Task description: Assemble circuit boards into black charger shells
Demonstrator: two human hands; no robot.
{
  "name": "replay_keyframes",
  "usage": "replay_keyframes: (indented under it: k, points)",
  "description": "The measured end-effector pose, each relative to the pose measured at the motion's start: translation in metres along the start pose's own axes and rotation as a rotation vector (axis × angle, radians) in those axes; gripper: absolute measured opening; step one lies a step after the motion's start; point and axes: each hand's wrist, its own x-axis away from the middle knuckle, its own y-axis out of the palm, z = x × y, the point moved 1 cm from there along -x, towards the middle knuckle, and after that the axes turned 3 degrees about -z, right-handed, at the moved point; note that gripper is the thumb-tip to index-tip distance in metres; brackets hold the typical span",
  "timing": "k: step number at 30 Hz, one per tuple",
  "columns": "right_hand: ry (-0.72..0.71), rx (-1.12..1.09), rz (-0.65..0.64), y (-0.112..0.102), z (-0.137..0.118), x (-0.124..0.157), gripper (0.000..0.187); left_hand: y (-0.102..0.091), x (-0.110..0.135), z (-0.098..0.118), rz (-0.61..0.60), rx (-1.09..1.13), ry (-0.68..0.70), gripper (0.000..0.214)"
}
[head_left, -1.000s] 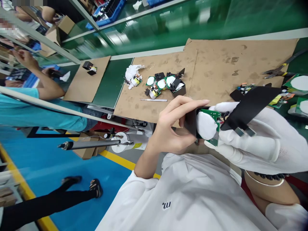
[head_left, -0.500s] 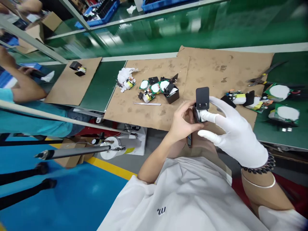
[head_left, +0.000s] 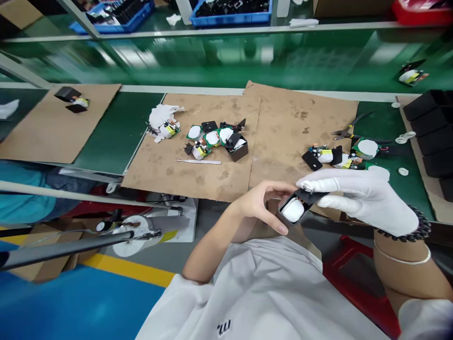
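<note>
My bare left hand (head_left: 264,203) curls round a small black charger case (head_left: 292,209) with a white pad showing inside it. My right hand (head_left: 357,198), in a white glove, grips the same case from the right, its fingers pressed on the black lid (head_left: 308,194) with metal prongs. Both hands hold the case just in front of the near edge of the brown cardboard mat (head_left: 283,127), above my white shirt.
A pile of green circuit boards and black case halves (head_left: 217,138) lies mid-mat, with a metal blade (head_left: 198,162) beside it. More boards (head_left: 334,157) and pliers (head_left: 348,131) lie right. Black trays (head_left: 430,127) stand far right. Another person's sleeve (head_left: 21,189) shows left.
The view has swung right and down. Both hands lowered the case toward my body, and the black lid that stood upright now lies flat over the case.
</note>
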Motion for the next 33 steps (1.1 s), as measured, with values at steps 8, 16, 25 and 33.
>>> replay_keyframes:
  k: [8, 16, 25, 33]
  points:
    - [0.279, 0.464, 0.451, 0.042, 0.002, 0.012, 0.026, 0.037, -0.018, -0.017, 0.772, -0.681, 0.192, 0.056]
    - [0.398, 0.862, 0.601, 0.084, 0.012, 0.012, 0.026, 0.049, -0.041, -0.052, 0.955, -0.932, 0.202, 0.027]
    - [0.207, 0.510, 0.582, 0.073, 0.014, 0.005, 0.007, 0.048, -0.028, -0.051, 0.890, -1.062, 0.305, 0.055]
    - [0.326, 0.323, 0.474, 0.067, 0.011, 0.001, 0.007, 0.049, -0.034, -0.062, 0.956, -1.132, 0.275, 0.057]
